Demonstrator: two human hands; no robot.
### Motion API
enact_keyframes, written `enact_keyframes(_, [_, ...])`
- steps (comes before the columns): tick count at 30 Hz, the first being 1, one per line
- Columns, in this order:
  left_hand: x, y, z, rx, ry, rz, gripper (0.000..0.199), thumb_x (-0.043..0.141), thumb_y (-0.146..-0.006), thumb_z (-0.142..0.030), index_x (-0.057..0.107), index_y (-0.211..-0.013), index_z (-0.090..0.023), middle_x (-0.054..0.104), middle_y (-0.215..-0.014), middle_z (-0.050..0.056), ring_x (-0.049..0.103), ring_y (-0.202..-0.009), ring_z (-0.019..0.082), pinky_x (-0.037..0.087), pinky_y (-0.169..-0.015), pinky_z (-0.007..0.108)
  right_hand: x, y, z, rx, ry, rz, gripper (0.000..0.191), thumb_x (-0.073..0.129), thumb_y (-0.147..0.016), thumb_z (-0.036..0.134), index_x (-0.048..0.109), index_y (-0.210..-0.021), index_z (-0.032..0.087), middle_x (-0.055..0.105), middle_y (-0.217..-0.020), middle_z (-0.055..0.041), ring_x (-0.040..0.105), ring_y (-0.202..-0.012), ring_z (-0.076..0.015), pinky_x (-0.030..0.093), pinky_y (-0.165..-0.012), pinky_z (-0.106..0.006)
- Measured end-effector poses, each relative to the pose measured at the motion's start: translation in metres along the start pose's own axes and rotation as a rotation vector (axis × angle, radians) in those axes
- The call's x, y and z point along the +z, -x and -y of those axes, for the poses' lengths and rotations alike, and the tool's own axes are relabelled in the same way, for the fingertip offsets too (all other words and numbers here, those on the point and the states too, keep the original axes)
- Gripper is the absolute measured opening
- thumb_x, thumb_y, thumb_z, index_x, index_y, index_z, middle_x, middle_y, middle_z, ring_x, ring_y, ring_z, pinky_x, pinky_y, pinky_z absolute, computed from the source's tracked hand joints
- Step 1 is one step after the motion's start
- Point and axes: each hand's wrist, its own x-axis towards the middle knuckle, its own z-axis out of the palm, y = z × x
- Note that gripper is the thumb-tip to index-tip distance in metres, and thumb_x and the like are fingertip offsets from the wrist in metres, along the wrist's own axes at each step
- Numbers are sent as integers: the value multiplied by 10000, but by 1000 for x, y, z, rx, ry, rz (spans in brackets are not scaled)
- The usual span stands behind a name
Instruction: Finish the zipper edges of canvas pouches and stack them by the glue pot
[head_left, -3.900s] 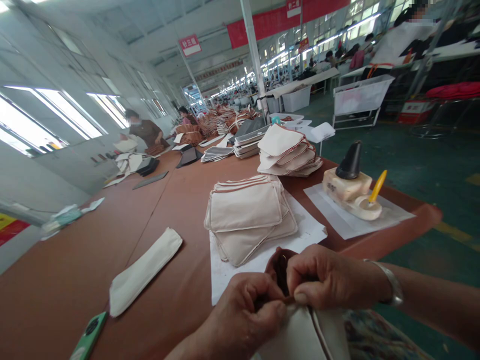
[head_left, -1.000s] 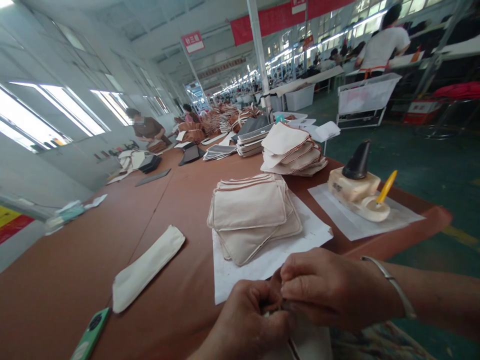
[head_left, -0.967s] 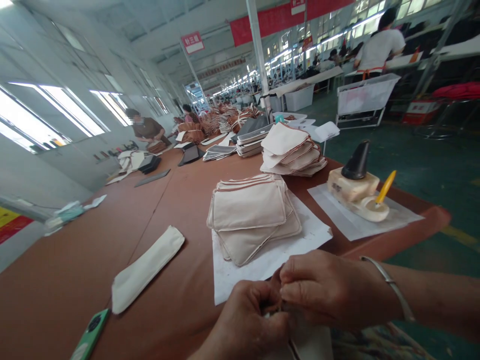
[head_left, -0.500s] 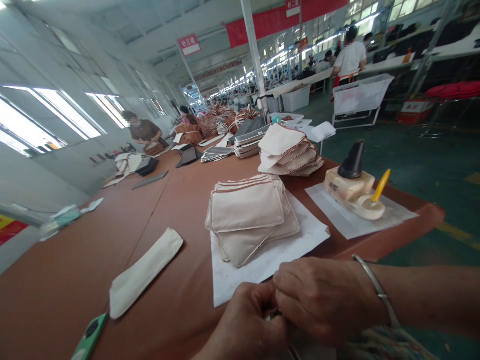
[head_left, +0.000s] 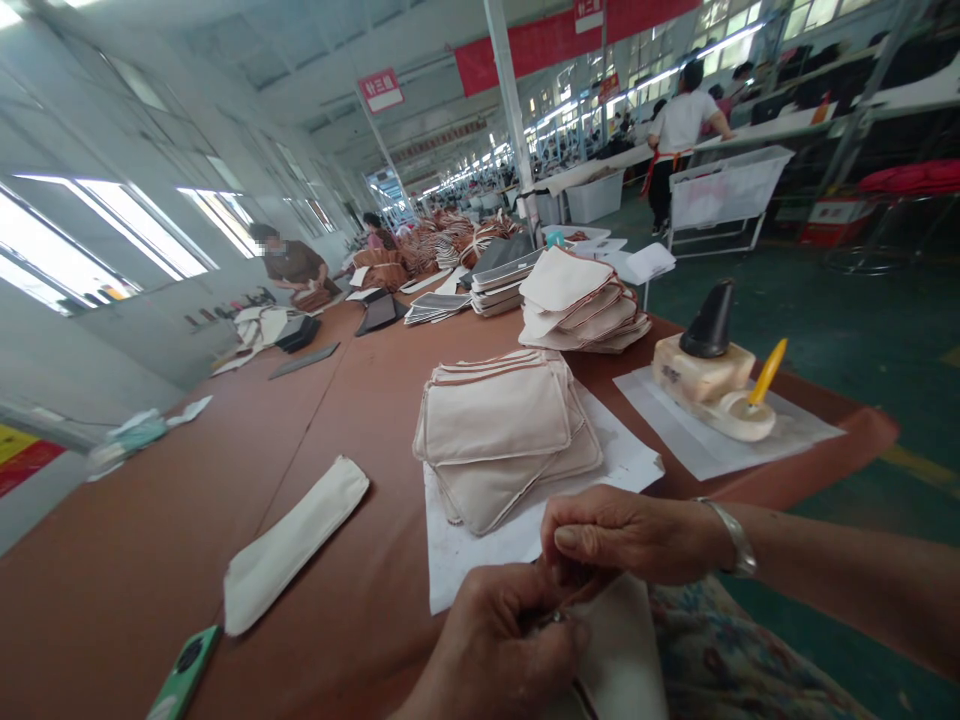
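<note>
Both hands (head_left: 499, 640) are closed in a narrow pinch at the near edge of the table (head_left: 112, 560). The left hand and the right hand (head_left: 626, 535) hold a cream canvas pouch (head_left: 619, 650) by its brown edging (head_left: 574, 590), fingertips close together. The pouch hangs below them over the person's flowered lap cloth (head_left: 720, 650), its soft, matte fabric falling in a plain flat panel.

The weak point is that small pinch. The narrow edging gives little to grip, so the pouch's hanging weight or a slight loosening of the fingers could let it slide free and drop to the lap. Pulling unevenly could pucker the canvas or lift the edging.

A loose sheet of white paper (head_left: 469, 575) lies just beyond the hands, carrying a slumped stack of similar pouches (head_left: 495, 420). These rectangular pieces rest on one another with little friction, so a knock from the right hand could shift the paper and slide the pile. To the left, a green phone (head_left: 184, 675) sits close to the table edge, where a careless elbow could catch it. A long cream canvas strip (head_left: 296, 545) lies apart on the smooth brown surface. Further right, a pale block (head_left: 701, 370) with a black cone (head_left: 709, 335) stands on its own paper.
</note>
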Motion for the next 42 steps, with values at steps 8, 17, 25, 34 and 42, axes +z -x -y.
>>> enact_keyframes(8, [3,5,25,611,-1053,-400,173,488,-865,-179,657,-829,-193,561,-607,1,499,-484,132,311,-488,270,-3,-6,-17,55,-130,99,452,615,-894,504,509,-676,123,384,-650,49,291,-596,-74,250,-524,-208])
enact_keyframes(17, [8,12,22,783,-1456,-532,77,589,-860,-200,606,-784,-208,557,-571,-28,535,-445,157,332,-488,317,2,3,-19,55,8,63,426,663,-857,487,635,-755,75,488,-639,35,380,-585,-68,315,-510,-173])
enact_keyframes(25, [-8,23,-9,201,-360,-123,490,399,-966,-503,576,-669,-155,480,-646,1,446,-584,113,323,-539,219,0,12,-14,-13,131,80,373,616,-892,443,638,-833,76,481,-655,29,387,-586,-76,324,-504,-168])
enact_keyframes(34, [-12,10,-4,46,-158,61,452,541,-900,-494,591,-647,-123,511,-725,27,426,-636,113,310,-527,206,6,17,-4,-100,250,74,214,575,-898,310,601,-826,110,520,-722,6,450,-652,-101,380,-559,-187])
enact_keyframes(42, [-12,5,5,514,-398,-131,186,535,-902,-211,591,-736,-148,535,-666,-3,484,-605,98,347,-566,191,3,13,-10,-28,-8,55,302,622,-872,403,600,-832,104,493,-731,15,402,-630,-88,332,-541,-187])
